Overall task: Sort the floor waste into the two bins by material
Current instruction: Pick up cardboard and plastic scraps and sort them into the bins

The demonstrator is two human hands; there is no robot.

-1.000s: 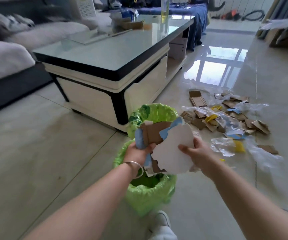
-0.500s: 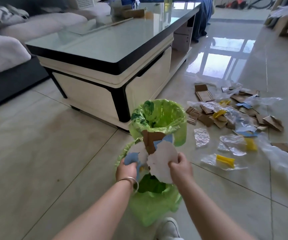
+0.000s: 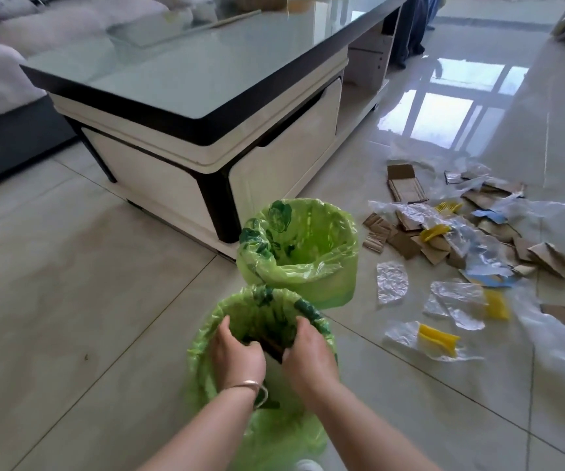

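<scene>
Both my hands are down inside the near bin, lined with a green bag. My left hand and right hand curl toward each other over brown card scraps; I cannot tell whether either grip really holds them. A bangle circles my left wrist. Just beyond my grip stands the far bin, also green-lined. To the right of my grip, cardboard pieces, clear plastic film and yellow bits litter the floor. I see no readable writing anywhere.
</scene>
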